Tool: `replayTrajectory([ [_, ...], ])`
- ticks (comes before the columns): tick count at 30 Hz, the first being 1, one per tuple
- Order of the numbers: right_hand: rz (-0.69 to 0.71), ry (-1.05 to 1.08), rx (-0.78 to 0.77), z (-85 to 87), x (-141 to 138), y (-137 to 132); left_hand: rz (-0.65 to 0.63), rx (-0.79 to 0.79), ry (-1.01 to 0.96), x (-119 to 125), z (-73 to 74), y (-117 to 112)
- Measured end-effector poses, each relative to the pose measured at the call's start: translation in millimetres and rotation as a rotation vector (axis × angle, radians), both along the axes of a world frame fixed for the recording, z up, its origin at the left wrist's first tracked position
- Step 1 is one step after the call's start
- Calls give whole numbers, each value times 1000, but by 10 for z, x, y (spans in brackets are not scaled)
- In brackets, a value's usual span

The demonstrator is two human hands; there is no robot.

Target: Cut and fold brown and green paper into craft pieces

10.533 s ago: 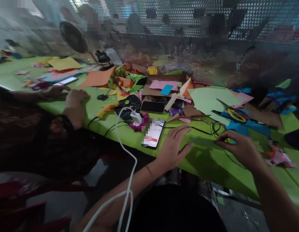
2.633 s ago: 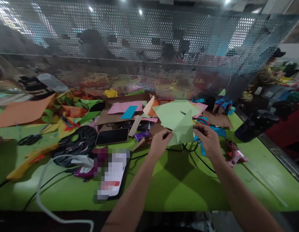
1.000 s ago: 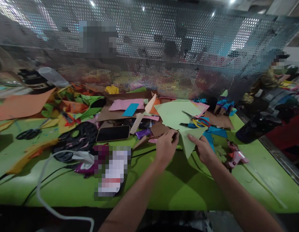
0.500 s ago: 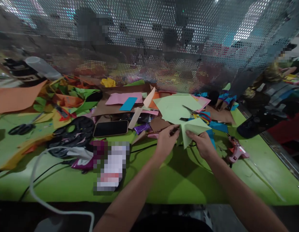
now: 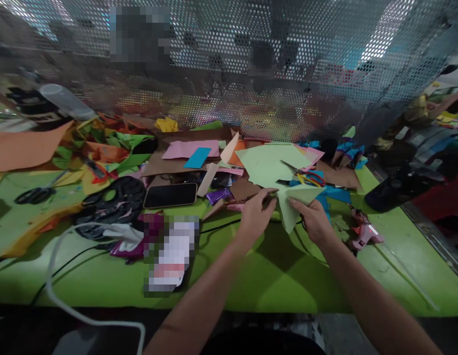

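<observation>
A folded piece of pale green paper (image 5: pixel 293 207) is held just above the green table (image 5: pixel 273 276), right of the middle. My left hand (image 5: pixel 255 217) pinches its left edge with closed fingers. My right hand (image 5: pixel 313 219) grips its right side from below, fingers closed on it. A bigger sheet of the same pale green paper (image 5: pixel 267 162) lies flat just behind, with red and yellow scissors (image 5: pixel 306 176) resting on it.
A phone with a dark screen (image 5: pixel 170 195), a second phone with a lit screen (image 5: pixel 169 256), a white cable (image 5: pixel 66 301), black scissors (image 5: pixel 35 195), a pink glue gun (image 5: pixel 362 231) and heaps of coloured paper scraps (image 5: pixel 114 153) lie around. A perforated metal screen (image 5: pixel 229 69) closes the back.
Both hands brought the pale green paper down from chest height toward the table and folded it into a narrower pointed shape. The view tilted slightly downward.
</observation>
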State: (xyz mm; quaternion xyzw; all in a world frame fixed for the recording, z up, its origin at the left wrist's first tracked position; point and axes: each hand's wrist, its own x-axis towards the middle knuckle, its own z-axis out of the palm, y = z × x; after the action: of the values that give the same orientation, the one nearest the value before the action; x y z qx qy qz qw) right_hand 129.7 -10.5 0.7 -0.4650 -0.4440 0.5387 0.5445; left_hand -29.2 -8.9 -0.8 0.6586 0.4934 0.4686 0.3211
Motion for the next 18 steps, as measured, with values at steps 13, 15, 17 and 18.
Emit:
replayTrajectory([
  [13,69,8,8,16,22,-25,113,164,238,-11,21,-38],
  [15,84,-4,22,5,23,-29,155,190,249,4,21,-54],
  [17,102,-32,26,1,21,-37,194,206,230,13,23,-65],
  [18,117,-48,23,1,17,-42,209,208,213,15,25,-67],
])
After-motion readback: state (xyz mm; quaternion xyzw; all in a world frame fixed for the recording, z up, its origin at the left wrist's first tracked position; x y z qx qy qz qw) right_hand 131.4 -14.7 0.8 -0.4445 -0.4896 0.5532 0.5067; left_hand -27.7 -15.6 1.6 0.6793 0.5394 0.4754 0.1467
